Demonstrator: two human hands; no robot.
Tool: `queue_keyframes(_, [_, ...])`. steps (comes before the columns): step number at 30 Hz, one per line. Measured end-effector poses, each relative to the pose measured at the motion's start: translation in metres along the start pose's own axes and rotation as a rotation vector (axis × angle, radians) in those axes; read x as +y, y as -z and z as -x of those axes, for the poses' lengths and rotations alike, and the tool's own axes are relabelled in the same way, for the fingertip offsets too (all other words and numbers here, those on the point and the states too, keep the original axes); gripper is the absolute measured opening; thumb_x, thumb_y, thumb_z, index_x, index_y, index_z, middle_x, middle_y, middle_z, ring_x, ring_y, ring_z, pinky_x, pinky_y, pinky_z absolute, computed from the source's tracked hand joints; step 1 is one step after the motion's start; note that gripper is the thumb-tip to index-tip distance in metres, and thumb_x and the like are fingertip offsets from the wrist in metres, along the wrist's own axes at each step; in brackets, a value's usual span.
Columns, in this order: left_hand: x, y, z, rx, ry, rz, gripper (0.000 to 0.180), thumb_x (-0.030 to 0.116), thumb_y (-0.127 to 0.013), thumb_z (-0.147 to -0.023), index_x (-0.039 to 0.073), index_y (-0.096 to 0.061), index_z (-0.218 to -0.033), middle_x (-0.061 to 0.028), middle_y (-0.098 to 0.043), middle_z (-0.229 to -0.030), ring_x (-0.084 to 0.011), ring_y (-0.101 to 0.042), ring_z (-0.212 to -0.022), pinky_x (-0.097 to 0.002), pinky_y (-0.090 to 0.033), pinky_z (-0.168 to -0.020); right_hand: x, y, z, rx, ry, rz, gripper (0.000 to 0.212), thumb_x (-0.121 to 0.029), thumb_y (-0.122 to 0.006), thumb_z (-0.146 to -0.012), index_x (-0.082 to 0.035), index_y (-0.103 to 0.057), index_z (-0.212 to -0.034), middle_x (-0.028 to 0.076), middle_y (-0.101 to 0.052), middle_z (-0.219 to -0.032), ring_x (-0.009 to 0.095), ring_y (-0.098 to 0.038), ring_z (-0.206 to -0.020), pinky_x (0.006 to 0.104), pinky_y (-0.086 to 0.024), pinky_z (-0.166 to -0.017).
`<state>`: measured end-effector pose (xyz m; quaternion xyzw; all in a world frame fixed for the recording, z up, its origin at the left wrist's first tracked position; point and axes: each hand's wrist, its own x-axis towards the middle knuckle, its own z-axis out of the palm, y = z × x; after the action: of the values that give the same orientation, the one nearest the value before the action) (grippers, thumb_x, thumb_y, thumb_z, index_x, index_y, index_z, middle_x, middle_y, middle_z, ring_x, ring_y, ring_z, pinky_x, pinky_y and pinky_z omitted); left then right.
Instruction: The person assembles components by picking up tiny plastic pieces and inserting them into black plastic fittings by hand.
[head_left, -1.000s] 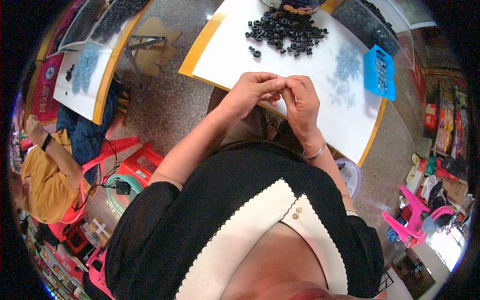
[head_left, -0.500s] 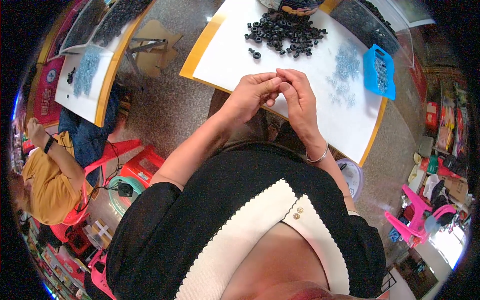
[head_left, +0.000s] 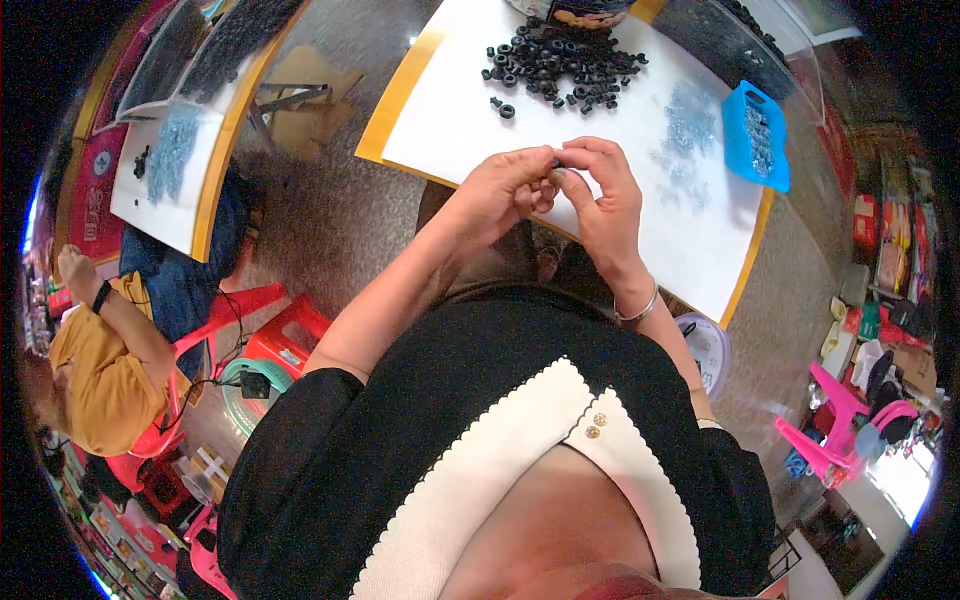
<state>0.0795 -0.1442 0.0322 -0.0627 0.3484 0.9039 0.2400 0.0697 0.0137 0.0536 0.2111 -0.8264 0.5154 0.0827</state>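
Over the near edge of the white-topped table (head_left: 440, 125), my two hands meet at the fingertips. My left hand (head_left: 500, 192) is closed in a pinch, its fingers curled under. My right hand (head_left: 608, 205) also pinches, thumb and forefinger against the left fingertips. Between them shows a bit of a small black part (head_left: 557, 166); the fingers cover most of it. Beyond my hands lies a pile of small black ring-shaped parts (head_left: 560, 65), with a few loose ones at its near left. To the right, small clear bluish pieces (head_left: 690, 130) are spread on the table.
A blue plastic basket (head_left: 740, 150) of clear pieces stands at the table's right edge. A dark container (head_left: 585, 14) sits behind the black pile. At left, another person (head_left: 110, 340) sits by a second table (head_left: 200, 200). A red stool (head_left: 285, 335) stands near my left elbow.
My right hand's fingers have bent and shifted slightly, and a dark bit now shows between the fingertips. The table has shifted a little in the view.
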Motion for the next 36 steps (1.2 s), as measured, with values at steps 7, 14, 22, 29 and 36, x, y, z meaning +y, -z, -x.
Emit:
queue_keyframes(7, [0.003,-0.009,0.002,0.065,-0.048,-0.049,0.023,0.01,-0.056,-0.093,-0.001,-0.061,-0.112,-0.0043,-0.063,-0.088,-0.0096,-0.059,-0.075,-0.0211,-0.051,-0.068,0.007,0.0,0.002,0.046,-0.134,-0.308,0.018,-0.003,-0.064,-0.082,-0.005,-0.066,-0.099,0.008,-0.061,-0.104,0.017,-0.059,-0.096,0.0273,-0.048,-0.083])
queue_keyframes(14, [0.003,-0.013,0.002,0.159,-0.136,-0.132,0.021,0.006,-0.059,-0.09,-0.001,-0.062,-0.109,-0.0054,-0.065,-0.091,-0.0099,-0.061,-0.074,-0.0221,-0.052,-0.068,-0.001,0.002,0.002,0.085,0.064,0.086,0.016,-0.007,-0.063,-0.083,-0.007,-0.067,-0.099,0.009,-0.062,-0.1,0.023,-0.059,-0.09,0.032,-0.048,-0.078])
queue_keyframes(22, [-0.001,-0.01,0.0,0.202,-0.236,-0.319,0.028,0.004,-0.063,-0.085,-0.003,-0.059,-0.112,-0.0094,-0.065,-0.094,-0.0168,-0.063,-0.078,-0.0273,-0.053,-0.072,0.001,0.004,0.003,0.083,-0.09,-0.052,0.014,-0.009,-0.062,-0.085,-0.004,-0.065,-0.099,0.01,-0.064,-0.09,0.024,-0.061,-0.081,0.0319,-0.049,-0.074])
queue_keyframes(29, [-0.001,-0.01,0.001,0.2,-0.268,-0.324,0.027,0.005,-0.064,-0.085,-0.002,-0.061,-0.111,-0.0094,-0.066,-0.093,-0.0164,-0.064,-0.075,-0.027,-0.053,-0.072,-0.002,0.006,0.001,0.026,-0.008,0.102,0.01,-0.008,-0.06,-0.086,-0.002,-0.061,-0.094,0.012,-0.061,-0.083,0.027,-0.059,-0.075,0.0351,-0.048,-0.067])
queue_keyframes(36, [0.006,-0.005,-0.001,0.154,-0.266,-0.493,0.023,0.008,-0.063,-0.087,-0.001,-0.064,-0.108,-0.0069,-0.067,-0.091,-0.0134,-0.064,-0.077,-0.0259,-0.052,-0.073,-0.003,0.01,0.001,-0.041,0.157,0.301,0.008,-0.007,-0.059,-0.084,-0.002,-0.058,-0.09,0.013,-0.06,-0.079,0.029,-0.058,-0.074,0.0383,-0.047,-0.063])
